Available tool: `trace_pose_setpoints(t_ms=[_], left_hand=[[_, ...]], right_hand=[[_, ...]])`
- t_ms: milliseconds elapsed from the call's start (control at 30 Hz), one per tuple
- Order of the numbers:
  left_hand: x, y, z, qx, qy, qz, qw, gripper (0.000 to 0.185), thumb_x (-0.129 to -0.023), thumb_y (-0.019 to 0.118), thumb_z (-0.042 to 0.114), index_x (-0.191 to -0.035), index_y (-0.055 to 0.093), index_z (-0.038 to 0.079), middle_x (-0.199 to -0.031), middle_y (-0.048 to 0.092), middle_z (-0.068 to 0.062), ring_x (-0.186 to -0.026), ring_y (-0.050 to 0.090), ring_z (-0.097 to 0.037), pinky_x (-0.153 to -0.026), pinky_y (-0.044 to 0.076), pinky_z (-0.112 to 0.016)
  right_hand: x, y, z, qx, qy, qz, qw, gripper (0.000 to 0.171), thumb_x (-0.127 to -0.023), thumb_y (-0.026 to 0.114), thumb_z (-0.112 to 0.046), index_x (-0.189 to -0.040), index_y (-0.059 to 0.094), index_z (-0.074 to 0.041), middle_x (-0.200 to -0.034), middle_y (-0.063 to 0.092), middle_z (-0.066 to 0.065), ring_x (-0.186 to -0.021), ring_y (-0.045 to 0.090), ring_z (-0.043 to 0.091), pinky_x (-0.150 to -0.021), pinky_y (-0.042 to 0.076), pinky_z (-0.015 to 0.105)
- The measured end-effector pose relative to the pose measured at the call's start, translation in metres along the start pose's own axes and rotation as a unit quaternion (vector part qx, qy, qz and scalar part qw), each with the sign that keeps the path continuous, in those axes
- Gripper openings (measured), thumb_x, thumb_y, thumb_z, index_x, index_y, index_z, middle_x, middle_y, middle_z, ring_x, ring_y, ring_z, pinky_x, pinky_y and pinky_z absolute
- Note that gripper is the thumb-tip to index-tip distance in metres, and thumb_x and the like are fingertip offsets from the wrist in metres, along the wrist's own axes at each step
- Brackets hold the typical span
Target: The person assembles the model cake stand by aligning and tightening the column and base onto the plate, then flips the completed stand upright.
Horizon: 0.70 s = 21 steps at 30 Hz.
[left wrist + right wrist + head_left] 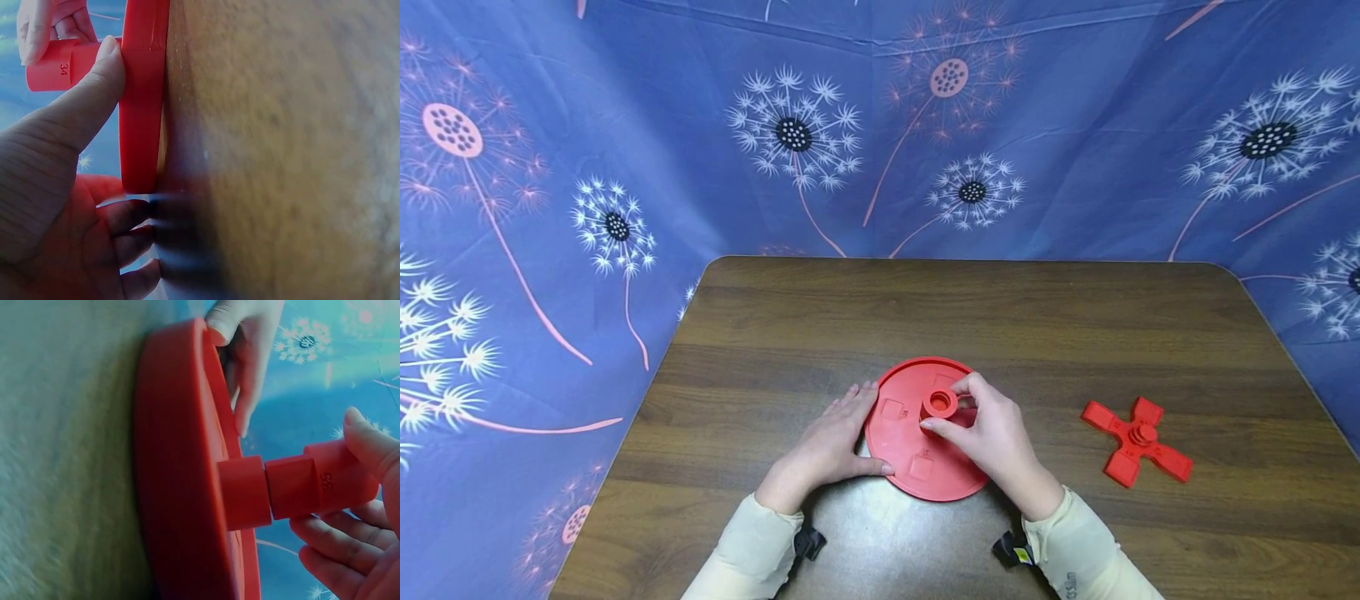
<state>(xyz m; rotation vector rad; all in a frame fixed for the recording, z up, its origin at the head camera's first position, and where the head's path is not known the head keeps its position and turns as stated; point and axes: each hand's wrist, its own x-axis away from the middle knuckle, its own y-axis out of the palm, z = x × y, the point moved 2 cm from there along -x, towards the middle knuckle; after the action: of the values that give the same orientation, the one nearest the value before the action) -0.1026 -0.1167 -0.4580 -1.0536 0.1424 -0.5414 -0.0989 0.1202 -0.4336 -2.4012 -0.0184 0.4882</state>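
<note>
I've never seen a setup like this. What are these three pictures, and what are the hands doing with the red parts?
No machine here: a person wears three cameras. The wide picture comes from the head, the two close-ups from the wrists. On a brown table lies a red disc. The left hand rests against its rim. The right hand pinches a red cylinder piece standing on the disc's central hub. A red cross-shaped part lies apart, to the right. A blue flowered cloth hangs behind.

My disc [917,442], peg [940,403] and cross piece [1137,440] are red; bench [1000,317] dark wood-grain; backdrop [625,150] blue with dandelions.
</note>
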Motion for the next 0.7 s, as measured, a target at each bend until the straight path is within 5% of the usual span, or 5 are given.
trace_pose_setpoints(t_ms=[200, 333, 533, 700], left_hand=[[0.000, 0.001, 0.000, -0.001, -0.003, -0.002, 1.0000, 0.114, -0.071, 0.080, 0.057, -0.155, 0.022, 0.007, -0.159, 0.024, -0.012, -0.146, 0.019, -0.031, -0.117, 0.022, -0.049], [0.000, 0.001, 0.000, 0.000, -0.003, -0.004, 1.0000, 0.114, -0.071, 0.079, 0.058, -0.155, 0.022, 0.007, -0.159, 0.024, -0.012, -0.146, 0.019, -0.030, -0.117, 0.022, -0.048], [0.000, 0.000, 0.000, -0.002, 0.001, -0.003, 1.0000, 0.113, -0.072, 0.079, 0.057, -0.155, 0.023, 0.006, -0.159, 0.024, -0.012, -0.146, 0.020, -0.031, -0.117, 0.023, -0.049], [0.000, -0.001, 0.000, -0.002, 0.000, -0.005, 1.0000, 0.113, -0.072, 0.079, 0.058, -0.155, 0.022, 0.006, -0.159, 0.024, -0.012, -0.146, 0.020, -0.031, -0.117, 0.022, -0.049]], right_hand=[[0.001, 0.000, 0.002, -0.006, -0.023, -0.010, 1.000, 0.058, -0.063, 0.093, -0.028, -0.106, 0.059, -0.010, -0.098, 0.068, 0.002, -0.083, 0.071, 0.023, -0.072, 0.058, 0.042], [-0.002, -0.003, 0.006, -0.050, -0.044, -0.052, 0.996, 0.056, -0.075, 0.085, -0.022, -0.121, 0.058, -0.007, -0.112, 0.067, 0.003, -0.100, 0.066, 0.018, -0.084, 0.056, 0.042], [-0.009, -0.008, 0.008, -0.154, -0.079, -0.146, 0.974, 0.053, -0.092, 0.067, -0.010, -0.140, 0.048, -0.002, -0.136, 0.056, 0.013, -0.121, 0.056, 0.029, -0.099, 0.048, 0.033], [-0.011, -0.011, 0.010, -0.159, -0.070, -0.210, 0.962, 0.051, -0.095, 0.063, -0.013, -0.144, 0.047, -0.010, -0.143, 0.050, 0.004, -0.129, 0.049, 0.022, -0.105, 0.040, 0.024]])
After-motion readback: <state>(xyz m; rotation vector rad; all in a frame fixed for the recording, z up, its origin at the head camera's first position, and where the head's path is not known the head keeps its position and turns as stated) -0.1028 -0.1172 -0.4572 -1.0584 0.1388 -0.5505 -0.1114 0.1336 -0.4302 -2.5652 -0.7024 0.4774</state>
